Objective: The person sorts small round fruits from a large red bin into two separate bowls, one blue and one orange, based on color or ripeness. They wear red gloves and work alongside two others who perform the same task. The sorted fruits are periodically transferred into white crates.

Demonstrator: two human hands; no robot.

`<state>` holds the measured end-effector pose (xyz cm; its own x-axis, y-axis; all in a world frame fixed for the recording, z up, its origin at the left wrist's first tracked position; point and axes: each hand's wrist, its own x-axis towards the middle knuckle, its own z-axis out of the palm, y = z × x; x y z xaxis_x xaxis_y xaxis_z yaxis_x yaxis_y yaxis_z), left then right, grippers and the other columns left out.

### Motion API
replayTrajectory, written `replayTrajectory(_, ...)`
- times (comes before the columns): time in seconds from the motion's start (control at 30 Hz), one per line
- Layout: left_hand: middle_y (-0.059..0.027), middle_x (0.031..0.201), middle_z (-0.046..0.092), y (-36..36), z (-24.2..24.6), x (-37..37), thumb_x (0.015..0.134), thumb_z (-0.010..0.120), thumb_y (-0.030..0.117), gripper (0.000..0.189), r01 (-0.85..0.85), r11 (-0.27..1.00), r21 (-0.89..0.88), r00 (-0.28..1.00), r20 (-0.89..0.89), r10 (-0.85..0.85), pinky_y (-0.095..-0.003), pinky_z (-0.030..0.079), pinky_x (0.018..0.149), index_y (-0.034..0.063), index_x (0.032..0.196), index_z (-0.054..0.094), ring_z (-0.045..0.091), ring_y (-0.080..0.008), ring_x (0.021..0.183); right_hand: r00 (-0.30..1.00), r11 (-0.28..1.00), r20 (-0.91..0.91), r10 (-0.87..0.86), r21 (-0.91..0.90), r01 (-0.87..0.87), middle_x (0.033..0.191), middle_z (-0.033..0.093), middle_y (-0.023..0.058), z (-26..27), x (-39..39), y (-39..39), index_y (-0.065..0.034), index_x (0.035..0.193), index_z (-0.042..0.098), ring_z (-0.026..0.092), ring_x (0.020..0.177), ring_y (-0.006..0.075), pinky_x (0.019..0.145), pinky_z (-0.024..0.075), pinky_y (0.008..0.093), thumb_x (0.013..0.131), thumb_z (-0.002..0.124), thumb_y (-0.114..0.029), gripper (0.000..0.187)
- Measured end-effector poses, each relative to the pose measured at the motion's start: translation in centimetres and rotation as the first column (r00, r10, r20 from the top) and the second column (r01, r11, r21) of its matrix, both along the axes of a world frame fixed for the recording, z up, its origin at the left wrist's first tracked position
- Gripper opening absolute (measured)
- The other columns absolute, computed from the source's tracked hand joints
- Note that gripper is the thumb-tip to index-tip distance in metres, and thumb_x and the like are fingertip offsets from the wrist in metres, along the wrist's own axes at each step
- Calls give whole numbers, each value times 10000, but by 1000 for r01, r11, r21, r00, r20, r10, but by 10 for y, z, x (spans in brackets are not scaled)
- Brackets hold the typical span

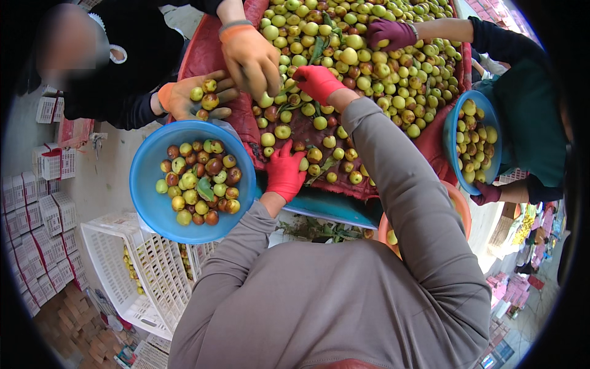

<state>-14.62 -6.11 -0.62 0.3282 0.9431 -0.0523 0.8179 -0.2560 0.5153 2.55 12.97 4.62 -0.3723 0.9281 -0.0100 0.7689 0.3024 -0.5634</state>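
A mound of green and brown jujubes [392, 76] lies before me on a sloping bed lined with red padded fabric [295, 125]. My left hand [285, 171], in a red glove, rests at the lower edge of the bed with its fingers spread. A green jujube [303, 164] sits against its thumb side. Higher up, my right hand [319, 84], also red-gloved, reaches into the fruit with its fingertips bent down beside a green leaf [286, 90]. Whether those fingertips pinch anything is not visible.
A blue basin [143, 184] of jujubes stands left, above white plastic crates [161, 272]. Orange-gloved hands [251, 57] of a person work close to my right hand. Another person's purple-gloved hand [392, 34] is in the pile; a second blue basin [495, 138] stands right, near an orange basin [461, 203].
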Motion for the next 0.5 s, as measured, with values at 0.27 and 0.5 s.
replayTrajectory(0.27, -149, 1385, 459, 0, -1, 2, 651, 747, 188, 486, -17, 1000, -9, 1000, 4, 17, -468, 422, 979, 206, 1128, 657, 451, -408, 1162, 901, 974, 425, 92, 150, -171, 865, 658, 117, -13, -21, -41, -88, 859, 688, 664, 859, 309, 668, 533, 434, 823, 561, -137, 141)
replayTrajectory(0.5, -144, 1382, 458, 0, 1, 1, 647, 750, 206, 480, -5, 1000, 3, 1000, 5, 4, -473, 437, 964, 209, 1119, 659, 459, -410, 1153, 961, 988, 274, -18, -144, 60, 981, 680, 157, -8, -25, -56, -60, 990, 668, 657, 920, 345, 765, 528, 430, 829, 669, -243, 243)
